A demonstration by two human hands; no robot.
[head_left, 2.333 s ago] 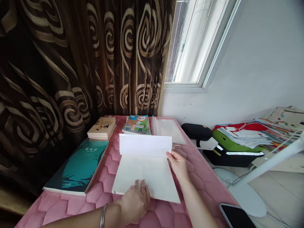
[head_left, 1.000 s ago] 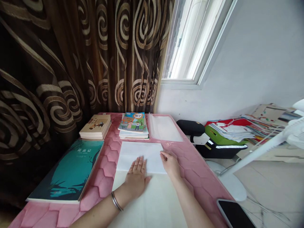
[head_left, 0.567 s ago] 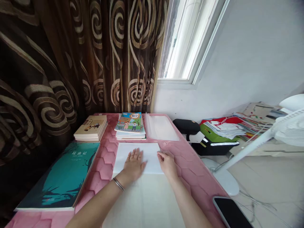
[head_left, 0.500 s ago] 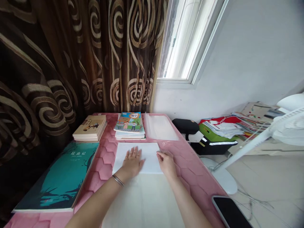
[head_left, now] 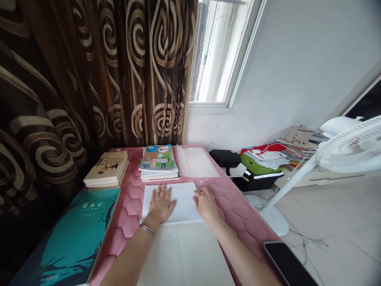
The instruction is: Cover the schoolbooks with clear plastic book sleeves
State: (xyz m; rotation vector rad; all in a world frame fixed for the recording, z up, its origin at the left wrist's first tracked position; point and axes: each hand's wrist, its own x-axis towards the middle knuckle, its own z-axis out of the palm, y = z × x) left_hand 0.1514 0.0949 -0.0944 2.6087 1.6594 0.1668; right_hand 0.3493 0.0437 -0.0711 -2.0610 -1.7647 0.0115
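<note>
A plain white sheet (head_left: 181, 210) lies on the pink quilted table cover; whether it is loose paper or part of a book I cannot tell. Below it a pale, slightly translucent sheet (head_left: 183, 254) stretches toward me. My left hand (head_left: 160, 204) rests flat on the white sheet's left half, fingers spread. At its upper right edge my right hand (head_left: 205, 204) has bent fingers, closed on the edge; the fingertips are partly hidden. Just behind the white sheet is a stack of books topped by a colourful textbook (head_left: 156, 158). Beside it lie clear plastic covers (head_left: 198, 162).
To the left are a stack of small tan books (head_left: 105, 166) and a large teal book (head_left: 77, 234). A phone (head_left: 287, 260) lies at the table's right edge. Beyond stand a white fan (head_left: 300, 174) and a black-and-green box (head_left: 257, 174) with papers on it.
My view has turned slightly right, so everything appears shifted left. My right hand's fingers have shifted from a pinch to a more bent-over position at the sheet's edge. My left hand stays flat.
</note>
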